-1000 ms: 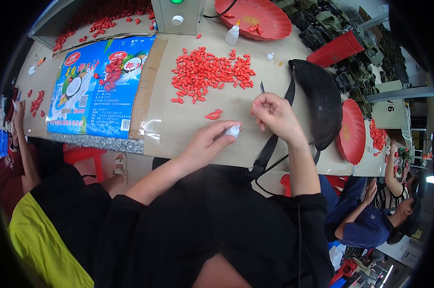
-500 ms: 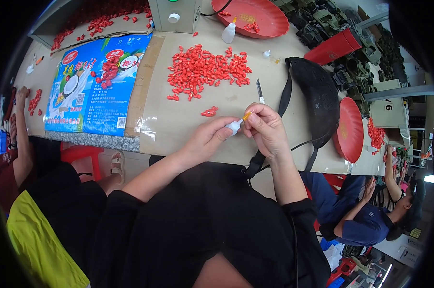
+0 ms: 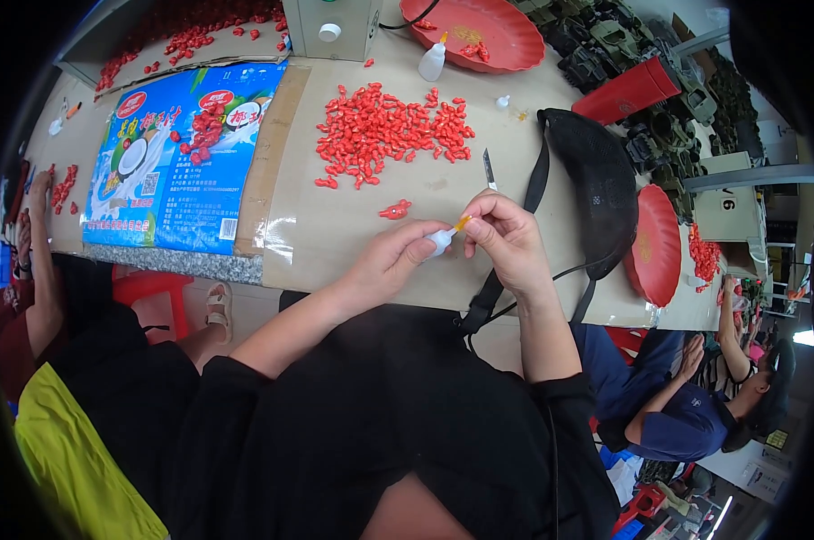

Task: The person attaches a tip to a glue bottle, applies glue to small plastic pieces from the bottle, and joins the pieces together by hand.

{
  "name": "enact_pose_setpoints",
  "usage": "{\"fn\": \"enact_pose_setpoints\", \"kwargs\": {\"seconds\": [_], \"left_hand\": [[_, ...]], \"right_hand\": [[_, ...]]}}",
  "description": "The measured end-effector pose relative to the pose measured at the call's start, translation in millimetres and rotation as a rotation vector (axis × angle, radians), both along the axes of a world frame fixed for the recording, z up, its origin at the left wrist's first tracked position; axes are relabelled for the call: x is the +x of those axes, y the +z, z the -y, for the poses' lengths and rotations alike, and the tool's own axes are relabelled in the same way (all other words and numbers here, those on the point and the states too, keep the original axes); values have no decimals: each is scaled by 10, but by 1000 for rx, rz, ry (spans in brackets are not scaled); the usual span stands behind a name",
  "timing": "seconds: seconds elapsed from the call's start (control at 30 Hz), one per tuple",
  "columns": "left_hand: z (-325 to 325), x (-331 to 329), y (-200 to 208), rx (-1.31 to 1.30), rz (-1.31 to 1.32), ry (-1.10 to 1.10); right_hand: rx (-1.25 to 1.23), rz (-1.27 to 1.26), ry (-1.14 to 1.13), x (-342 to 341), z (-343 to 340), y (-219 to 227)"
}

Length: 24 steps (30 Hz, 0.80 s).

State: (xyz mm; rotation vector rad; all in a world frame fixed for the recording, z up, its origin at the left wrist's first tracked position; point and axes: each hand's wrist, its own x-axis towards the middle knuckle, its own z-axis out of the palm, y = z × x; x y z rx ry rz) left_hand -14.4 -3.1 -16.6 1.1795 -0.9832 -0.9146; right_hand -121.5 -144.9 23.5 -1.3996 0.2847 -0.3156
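My left hand [image 3: 391,258] is closed round a small white squeeze bottle [image 3: 440,241], held tilted over the near edge of the table. The fingertips of my right hand [image 3: 508,241] pinch the yellow-orange tip [image 3: 463,222] at the end of the bottle's nozzle. Just beyond my right hand lies a narrow blade [image 3: 489,169], its lower end close to my fingers. A few small glossy red pieces [image 3: 395,210] sit together past my left hand. Farther back spreads a heap of the same red pieces [image 3: 380,135].
Another white bottle [image 3: 432,61] with an orange tip stands beside a red scalloped tray [image 3: 524,56]. To the right are a black bag [image 3: 587,189] with straps, a red cylinder [image 3: 627,92] and a second red tray [image 3: 654,247]. Blue printed cardboard [image 3: 177,193] lies left. People sit at both sides.
My right hand has shifted very slightly, still pinching the yellow-orange tip. My left hand keeps the bottle in nearly the same place.
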Motion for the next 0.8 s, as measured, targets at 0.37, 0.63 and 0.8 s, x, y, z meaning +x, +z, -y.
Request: {"fn": "enact_pose_setpoints", "kwargs": {"seconds": [0.37,0.63,0.8], "left_hand": [[-17,20,-47,-31,-93,-34],[-32,17,-34,-50,-102,0],[-22,42,-11,-37,-296,-69]], "right_hand": [[-56,-61,17,26,-79,33],[-306,-72,-76,46,-185,45],[169,75,5,23,-81,-6]]}}
